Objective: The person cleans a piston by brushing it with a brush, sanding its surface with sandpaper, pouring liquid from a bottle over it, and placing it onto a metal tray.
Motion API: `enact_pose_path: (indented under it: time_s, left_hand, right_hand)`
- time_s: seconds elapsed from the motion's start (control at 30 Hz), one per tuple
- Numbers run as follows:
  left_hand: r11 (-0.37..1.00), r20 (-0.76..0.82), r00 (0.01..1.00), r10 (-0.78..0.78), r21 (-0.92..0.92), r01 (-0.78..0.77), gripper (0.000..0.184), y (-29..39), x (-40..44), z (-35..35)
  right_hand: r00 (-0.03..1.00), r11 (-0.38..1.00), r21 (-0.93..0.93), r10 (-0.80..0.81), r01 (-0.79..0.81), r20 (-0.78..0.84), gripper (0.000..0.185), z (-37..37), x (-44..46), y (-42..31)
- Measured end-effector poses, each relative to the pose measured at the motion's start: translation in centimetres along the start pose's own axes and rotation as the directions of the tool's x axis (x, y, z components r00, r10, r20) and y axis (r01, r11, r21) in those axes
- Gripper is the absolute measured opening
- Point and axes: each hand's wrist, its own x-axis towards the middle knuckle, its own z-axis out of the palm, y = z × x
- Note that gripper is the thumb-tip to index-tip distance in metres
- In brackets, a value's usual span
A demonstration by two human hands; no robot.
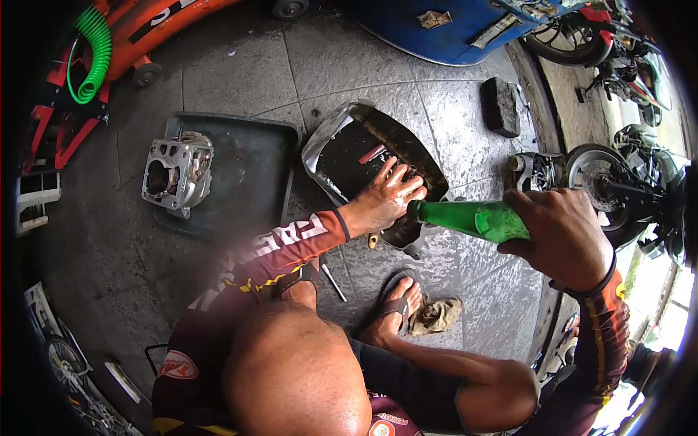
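My right hand (pixel 563 232) is wrapped round a green glass bottle (pixel 472 219), which lies tilted nearly level. Its mouth points left, close beside my left hand (pixel 389 192). That hand is over a cut-open grey basin (pixel 323 149) with dark liquid in it, its fingers bent round something dark that I cannot make out. Inside the basin, just above my fingers, a red-handled tool (pixel 372 153) lies partly in view. A metal engine cylinder block (pixel 178 174) rests in a black tray (pixel 254 160) to the left.
A rag (pixel 436 315) lies beside my foot, and a metal rod (pixel 334 283) is on the tiled floor. A dark block (pixel 502 107) stands at the right. An orange tank (pixel 189 29), a blue drum (pixel 436 29) and motorcycles (pixel 611 182) surround the area.
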Motion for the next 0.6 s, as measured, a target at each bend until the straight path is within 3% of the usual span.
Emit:
enact_pose_path:
  time_s: [0.13, 0.3, 0.4, 0.47, 0.53, 0.57, 0.6]
  left_hand:
    - [0.999, 0.012, 0.999, 0.048, 0.004, -0.048, 0.041, -0.3, 0.7, -0.1]
    - [0.989, -0.004, 0.993, -0.115, -0.096, 0.114, 0.048, 0.7, 0.5, -0.8]
    - [0.998, -0.048, 0.997, -0.052, -0.042, 0.05, 0.058, 0.5, 0.4, -0.8]
    - [0.991, 0.143, 0.987, -0.08, -0.095, 0.094, 0.067, 0.3, 0.3, -1.7]
    - [0.975, 0.191, 0.973, -0.128, -0.153, 0.158, 0.067, 0.3, 0.7, -2.7]
    - [0.827, 0.207, 0.934, -0.29, -0.438, 0.354, 0.066, 0.3, 0.7, -2.7]
    - [0.561, 0.273, 0.861, -0.428, -0.667, 0.49, 0.065, 0.2, 0.7, -2.7]
  right_hand:
    - [0.999, 1.0, -0.013, 0.029, -0.028, 0.037, 0.04, -0.2, 0.4, -0.3]
    - [0.998, 0.998, -0.031, 0.055, -0.056, -0.023, 0.042, 0.2, 0.2, 1.2]
    - [0.998, 0.998, -0.034, 0.052, -0.054, -0.046, 0.043, 0.4, -0.5, 1.8]
    - [0.993, 0.993, -0.003, 0.122, -0.122, 0.0, 0.045, 0.6, -0.9, 2.0]
    - [0.992, 0.992, 0.009, 0.13, -0.129, -0.001, 0.046, 0.8, -1.3, 2.2]
    - [0.991, 0.991, 0.022, 0.134, -0.134, -0.003, 0.047, 1.0, -1.5, 2.2]
    - [0.991, 0.99, 0.025, 0.136, -0.135, -0.001, 0.047, 1.3, -1.7, 2.2]
